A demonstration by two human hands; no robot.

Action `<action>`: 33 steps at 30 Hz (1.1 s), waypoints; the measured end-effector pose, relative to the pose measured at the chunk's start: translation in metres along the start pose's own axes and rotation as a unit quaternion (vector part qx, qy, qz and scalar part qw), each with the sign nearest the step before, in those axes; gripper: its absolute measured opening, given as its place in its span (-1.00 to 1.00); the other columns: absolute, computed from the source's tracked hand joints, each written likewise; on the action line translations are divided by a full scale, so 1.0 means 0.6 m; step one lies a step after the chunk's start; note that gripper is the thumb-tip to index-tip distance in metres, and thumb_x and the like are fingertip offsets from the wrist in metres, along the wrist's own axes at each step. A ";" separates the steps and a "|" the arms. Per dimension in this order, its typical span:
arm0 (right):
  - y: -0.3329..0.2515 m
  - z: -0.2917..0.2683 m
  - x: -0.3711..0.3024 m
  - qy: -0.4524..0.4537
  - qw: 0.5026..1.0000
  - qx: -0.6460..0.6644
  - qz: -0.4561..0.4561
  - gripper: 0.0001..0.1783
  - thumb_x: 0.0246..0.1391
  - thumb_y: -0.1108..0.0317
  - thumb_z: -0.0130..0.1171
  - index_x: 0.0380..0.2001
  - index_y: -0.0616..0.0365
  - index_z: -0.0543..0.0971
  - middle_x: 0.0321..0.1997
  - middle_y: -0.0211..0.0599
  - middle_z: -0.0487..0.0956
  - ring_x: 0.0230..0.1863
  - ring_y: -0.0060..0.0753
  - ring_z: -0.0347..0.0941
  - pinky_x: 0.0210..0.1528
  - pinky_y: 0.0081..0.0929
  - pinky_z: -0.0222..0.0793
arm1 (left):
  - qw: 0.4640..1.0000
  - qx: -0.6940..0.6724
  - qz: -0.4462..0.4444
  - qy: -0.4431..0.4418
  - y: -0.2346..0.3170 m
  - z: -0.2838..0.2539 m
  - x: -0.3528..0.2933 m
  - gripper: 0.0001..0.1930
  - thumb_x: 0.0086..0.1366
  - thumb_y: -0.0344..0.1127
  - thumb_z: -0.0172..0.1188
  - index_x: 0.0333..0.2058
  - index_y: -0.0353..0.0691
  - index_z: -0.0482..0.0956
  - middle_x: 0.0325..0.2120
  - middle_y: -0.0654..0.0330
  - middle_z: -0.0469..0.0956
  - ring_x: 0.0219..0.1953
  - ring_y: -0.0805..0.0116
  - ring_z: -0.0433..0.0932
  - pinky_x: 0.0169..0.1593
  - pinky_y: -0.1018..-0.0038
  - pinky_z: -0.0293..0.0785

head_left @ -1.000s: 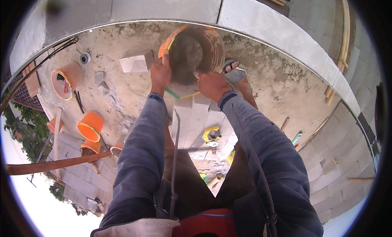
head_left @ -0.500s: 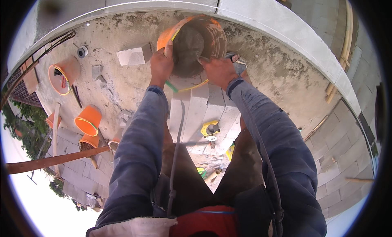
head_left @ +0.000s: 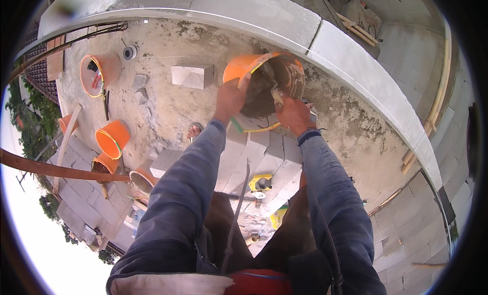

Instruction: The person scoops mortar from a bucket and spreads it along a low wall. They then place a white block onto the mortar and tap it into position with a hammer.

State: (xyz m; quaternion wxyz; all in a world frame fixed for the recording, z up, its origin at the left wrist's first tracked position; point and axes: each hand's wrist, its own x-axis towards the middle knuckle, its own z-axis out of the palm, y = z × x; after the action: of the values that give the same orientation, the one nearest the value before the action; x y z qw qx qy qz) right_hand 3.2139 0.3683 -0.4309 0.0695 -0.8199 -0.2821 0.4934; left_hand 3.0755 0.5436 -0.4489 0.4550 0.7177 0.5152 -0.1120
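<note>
Orange bucket (head_left: 238, 69) in play, both hands at its near side!
Head view: the long pale wall (head_left: 366, 61) curves just beyond the bucket, and a row of grey blocks (head_left: 253, 153) lines up on its near side, so it sits between the two. Grey mix (head_left: 257, 97) shows inside. Left hand (head_left: 230, 99) is clamped on the bucket's left rim, thumb up along the edge! Right hand (head_left: 296, 113), at the bucket's near right, is closed round a pale handle (head_left: 277, 96) angled over the opening; what its far end is, I can't tell. Left of the bucket, a single block (head_left: 192, 76) lies near, then a wire spool (head_left: 130, 52), and farther out a faded bucket (head_left: 108, 71) with red things inside.
</note>
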 end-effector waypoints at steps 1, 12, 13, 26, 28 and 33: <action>0.001 0.010 0.009 -0.010 1.000 -0.022 0.009 -0.51 0.27 0.12 0.21 0.22 0.03 0.60 -0.04 0.14 0.73 0.05 0.24 0.67 0.10 0.10 0.59 | 1.000 0.004 0.012 0.004 -0.004 -0.003 -0.007 -0.26 0.54 0.32 0.03 -0.43 -0.39 0.61 -0.54 -0.27 0.55 -0.40 -0.33 0.60 -0.27 -0.02 0.48; -0.085 -0.030 -0.166 -0.070 0.990 -0.082 -0.093 -0.45 0.20 0.25 0.21 0.22 0.25 0.48 -0.11 0.19 0.71 -0.03 0.26 0.70 0.00 0.11 0.62 | 0.999 -0.009 0.009 0.048 0.001 -0.132 -0.170 -0.26 0.44 0.30 0.26 -0.54 -0.37 0.42 -0.69 -0.05 0.37 -0.58 0.22 0.33 -0.43 0.17 0.36; -0.090 -0.029 -0.162 -0.036 0.989 -0.109 -0.092 -0.42 0.20 0.25 0.21 0.24 0.26 0.45 -0.13 0.17 0.71 -0.05 0.25 0.70 -0.02 0.10 0.63 | 0.998 -0.007 0.014 0.053 0.004 -0.144 -0.187 -0.27 0.43 0.30 0.27 -0.54 -0.37 0.42 -0.69 -0.05 0.37 -0.58 0.24 0.34 -0.43 0.18 0.36; -0.134 -0.074 -0.267 -0.019 0.979 -0.116 -0.165 -0.46 0.22 0.23 0.21 0.23 0.20 0.47 -0.16 0.09 0.70 -0.18 0.17 0.72 -0.14 0.11 0.64 | 0.996 0.023 -0.041 0.082 0.139 -0.245 -0.321 -0.39 0.43 0.21 0.28 -0.37 -0.38 0.61 -0.53 -0.23 0.57 -0.44 -0.20 0.61 -0.31 0.07 0.49; -0.117 -0.066 -0.255 -0.001 0.980 -0.117 -0.159 -0.47 0.24 0.21 0.19 0.22 0.19 0.48 -0.15 0.10 0.70 -0.16 0.18 0.72 -0.14 0.11 0.64 | 0.993 0.048 -0.022 0.105 0.161 -0.234 -0.335 -0.40 0.43 0.20 0.29 -0.37 -0.38 0.62 -0.56 -0.21 0.57 -0.49 -0.11 0.60 -0.34 0.11 0.48; -0.059 -0.113 -0.320 -0.107 0.972 -0.102 -0.183 -0.49 0.30 0.16 0.13 0.22 0.19 0.50 -0.11 0.12 0.70 -0.13 0.22 0.71 -0.12 0.11 0.63 | 0.980 -0.022 -0.109 0.166 0.209 -0.185 -0.386 -0.40 0.42 0.19 0.32 -0.39 -0.38 0.62 -0.63 -0.09 0.52 -0.58 0.17 0.54 -0.39 0.19 0.46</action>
State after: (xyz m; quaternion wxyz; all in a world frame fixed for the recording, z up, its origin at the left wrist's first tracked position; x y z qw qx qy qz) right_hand 3.1895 0.3071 -0.2349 0.0441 -0.6998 -0.4817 0.5256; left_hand 3.0441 0.4745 -0.1735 0.3637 0.6559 0.6608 -0.0292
